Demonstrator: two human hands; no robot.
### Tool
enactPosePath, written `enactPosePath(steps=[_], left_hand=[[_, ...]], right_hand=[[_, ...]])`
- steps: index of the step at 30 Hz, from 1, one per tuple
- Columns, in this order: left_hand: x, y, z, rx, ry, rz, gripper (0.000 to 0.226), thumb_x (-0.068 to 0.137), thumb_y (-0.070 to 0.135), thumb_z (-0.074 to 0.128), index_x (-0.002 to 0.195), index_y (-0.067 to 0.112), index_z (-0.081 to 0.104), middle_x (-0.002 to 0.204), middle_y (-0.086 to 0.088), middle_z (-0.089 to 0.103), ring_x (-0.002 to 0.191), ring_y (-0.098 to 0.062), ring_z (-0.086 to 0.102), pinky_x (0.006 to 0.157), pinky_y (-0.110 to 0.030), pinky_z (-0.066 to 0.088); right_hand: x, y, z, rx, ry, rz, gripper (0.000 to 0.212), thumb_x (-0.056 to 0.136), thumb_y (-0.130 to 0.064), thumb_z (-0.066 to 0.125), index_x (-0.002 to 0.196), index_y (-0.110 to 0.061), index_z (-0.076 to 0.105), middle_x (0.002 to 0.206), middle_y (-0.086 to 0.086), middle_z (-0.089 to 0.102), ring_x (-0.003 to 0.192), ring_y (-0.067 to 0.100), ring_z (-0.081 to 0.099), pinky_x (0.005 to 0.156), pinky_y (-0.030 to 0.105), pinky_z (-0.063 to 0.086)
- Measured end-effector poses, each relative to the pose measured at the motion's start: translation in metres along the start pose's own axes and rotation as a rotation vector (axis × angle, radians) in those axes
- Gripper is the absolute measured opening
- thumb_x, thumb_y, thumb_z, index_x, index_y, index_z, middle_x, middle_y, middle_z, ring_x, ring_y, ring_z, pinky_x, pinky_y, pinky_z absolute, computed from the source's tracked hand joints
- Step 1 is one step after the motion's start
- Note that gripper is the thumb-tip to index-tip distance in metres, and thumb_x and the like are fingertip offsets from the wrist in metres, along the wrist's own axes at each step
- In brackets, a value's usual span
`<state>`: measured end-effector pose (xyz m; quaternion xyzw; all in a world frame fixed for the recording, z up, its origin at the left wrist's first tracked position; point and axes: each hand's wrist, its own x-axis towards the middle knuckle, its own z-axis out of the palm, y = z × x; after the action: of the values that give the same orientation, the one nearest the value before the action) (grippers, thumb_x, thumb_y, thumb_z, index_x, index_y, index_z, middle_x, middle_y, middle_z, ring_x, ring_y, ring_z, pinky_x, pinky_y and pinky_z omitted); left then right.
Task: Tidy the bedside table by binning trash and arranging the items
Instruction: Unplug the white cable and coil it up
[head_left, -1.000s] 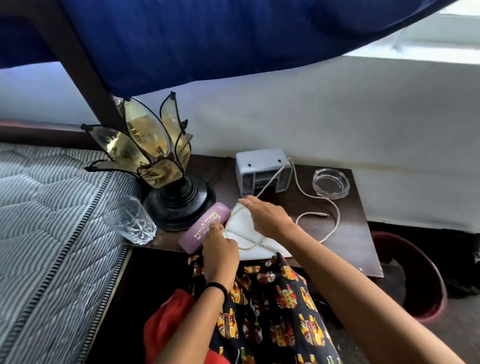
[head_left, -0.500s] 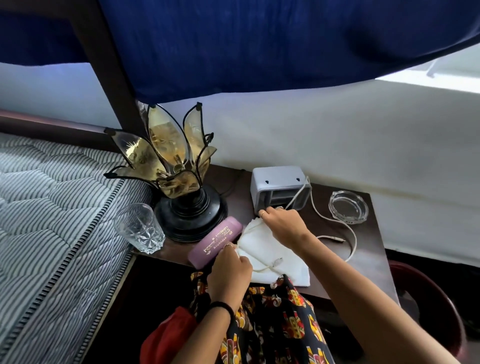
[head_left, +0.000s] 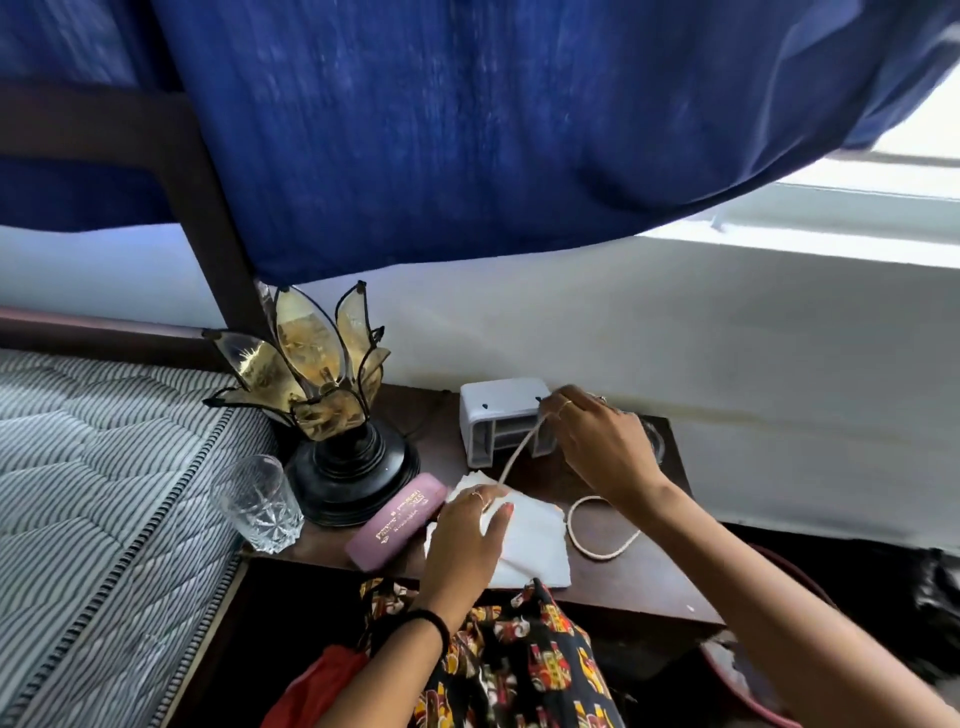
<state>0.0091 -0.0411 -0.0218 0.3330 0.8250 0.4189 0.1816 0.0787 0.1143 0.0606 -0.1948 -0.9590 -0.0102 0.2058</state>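
The left hand pins the cord's end on the paper, grip clamped; the right hand, pinching it too, draws it taut, probably for coiling.

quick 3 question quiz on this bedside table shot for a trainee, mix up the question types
1. True or false: the drinking glass stands at the table edge nearest the mattress.
2. Multiple choice: what does the right hand pinch? A) the mauve case B) the white cable C) the lotus lamp
3. Fill in: the left hand rests on the white ____.

Key: 1 true; 2 B, the cable runs taut from the right hand down to the left hand, in front of the small white device; 3 napkin, or folded paper.
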Motion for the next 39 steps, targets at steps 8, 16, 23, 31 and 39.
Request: enactPosePath(steps=[8, 16, 23, 31, 39], left_hand=[[-0.012, 0.065, -0.031, -0.244, -0.021, 0.157, 0.017, 0.094, 0.024, 0.053, 0.093, 0.019, 0.069, 0.087, 0.011, 0.069, 0.083, 0.009, 0.060, 0.070, -0.001, 0.040], [-0.038, 0.120, -0.078, -0.758, -0.013, 0.156, 0.024, 0.083, 0.043, 0.060, 0.073, 0.022, 0.067, 0.058, 0.002, 0.062, 0.066, -0.022, 0.064, 0.067, -0.040, 0.051], [-0.074, 0.153, -0.112, -0.886, -0.496, 0.099, 0.017, 0.079, 0.027, 0.065, 0.080, 0.010, 0.069, 0.064, -0.001, 0.056, 0.058, -0.011, 0.057, 0.063, -0.025, 0.055], [-0.115, 0.199, -0.118, -0.983, -0.814, 0.309, 0.024, 0.082, 0.008, 0.060, 0.105, 0.009, 0.067, 0.089, -0.006, 0.071, 0.083, -0.018, 0.070, 0.077, -0.030, 0.058], [-0.116, 0.250, -0.116, -1.274, -0.535, 0.351, 0.028, 0.077, 0.010, 0.062, 0.105, 0.010, 0.065, 0.095, -0.006, 0.075, 0.087, -0.015, 0.071, 0.075, -0.023, 0.057]], right_hand=[[-0.005, 0.024, -0.084, 0.114, 0.250, 0.155, 0.019, 0.095, -0.018, 0.050, 0.104, -0.023, 0.065, 0.113, -0.006, 0.066, 0.088, 0.029, 0.067, 0.065, 0.040, 0.055], [-0.036, 0.036, -0.136, 0.124, 0.438, 0.188, 0.018, 0.091, -0.011, 0.055, 0.101, -0.015, 0.070, 0.103, 0.003, 0.073, 0.096, 0.029, 0.061, 0.089, 0.038, 0.042], [-0.070, 0.051, -0.180, 0.112, 0.563, 0.206, 0.014, 0.091, -0.012, 0.059, 0.098, -0.012, 0.071, 0.098, 0.006, 0.075, 0.090, 0.032, 0.065, 0.085, 0.043, 0.048], [-0.108, 0.051, -0.208, 0.251, 0.493, 0.218, 0.019, 0.094, -0.008, 0.053, 0.104, -0.008, 0.069, 0.103, 0.012, 0.071, 0.087, 0.031, 0.069, 0.073, 0.045, 0.056], [-0.164, -0.015, -0.173, 0.312, 0.214, 0.239, 0.024, 0.095, -0.025, 0.051, 0.115, -0.029, 0.064, 0.113, -0.004, 0.071, 0.103, 0.021, 0.068, 0.077, 0.037, 0.056]])
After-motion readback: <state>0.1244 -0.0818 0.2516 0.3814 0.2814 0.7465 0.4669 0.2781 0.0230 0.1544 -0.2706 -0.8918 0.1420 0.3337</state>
